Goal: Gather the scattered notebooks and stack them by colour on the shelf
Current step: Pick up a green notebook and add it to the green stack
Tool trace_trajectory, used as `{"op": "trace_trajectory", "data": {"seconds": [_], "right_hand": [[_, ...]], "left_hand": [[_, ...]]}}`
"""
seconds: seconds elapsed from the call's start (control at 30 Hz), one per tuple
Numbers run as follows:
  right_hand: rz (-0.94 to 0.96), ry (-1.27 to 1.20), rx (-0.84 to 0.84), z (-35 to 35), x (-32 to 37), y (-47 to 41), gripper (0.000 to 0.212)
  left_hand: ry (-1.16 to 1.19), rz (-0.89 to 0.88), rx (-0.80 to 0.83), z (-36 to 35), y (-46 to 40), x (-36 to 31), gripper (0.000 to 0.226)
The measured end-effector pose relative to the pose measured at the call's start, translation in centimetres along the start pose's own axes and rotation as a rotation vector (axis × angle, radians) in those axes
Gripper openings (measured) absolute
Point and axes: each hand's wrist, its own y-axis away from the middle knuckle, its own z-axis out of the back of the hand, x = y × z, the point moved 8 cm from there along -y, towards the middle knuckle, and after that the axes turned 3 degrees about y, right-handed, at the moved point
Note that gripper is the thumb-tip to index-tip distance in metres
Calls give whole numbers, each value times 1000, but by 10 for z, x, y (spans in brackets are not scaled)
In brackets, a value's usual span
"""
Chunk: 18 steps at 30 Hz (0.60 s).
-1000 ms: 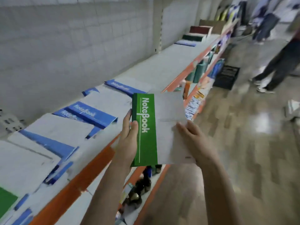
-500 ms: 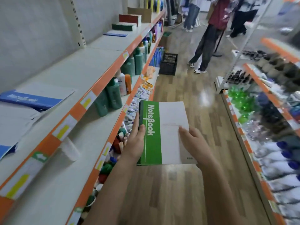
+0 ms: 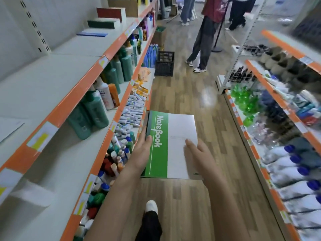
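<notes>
I hold a green-and-white notebook flat in front of me over the aisle floor. My left hand grips its green spine edge, thumb on the cover. My right hand holds the white right side, fingers spread on top. Far along the top shelf on the left lie three colour stacks: a thin blue stack, a green stack and a red stack. A white notebook corner shows at the left edge.
Lower left shelves hold green bottles and tubes. A black crate stands on the wooden floor ahead. A person in dark trousers stands in the aisle; others are farther back. Orange-edged shelves with bottles line the right.
The view has swung from the scattered blue notebooks on the shelf towards the aisle. The green notebook stays in both hands and now lies lower and flatter. My foot steps forward.
</notes>
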Motion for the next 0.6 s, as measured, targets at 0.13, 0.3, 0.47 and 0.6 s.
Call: {"op": "trace_trajectory", "data": {"seconds": [0.13, 0.3, 0.47, 0.6], "right_hand": [[-43, -5, -13, 2, 17, -60, 23], [-50, -53, -40, 1, 52, -137, 26], [-56, -75, -50, -3, 72, -197, 25], [-20, -76, -39, 0, 85, -234, 21]], "left_hand": [[-22, -27, 1, -7, -64, -23, 42], [-5, -45, 46, -12, -150, -56, 45], [-18, -79, 71, -16, -209, -81, 45], [19, -62, 112, -25, -245, -87, 45]]}}
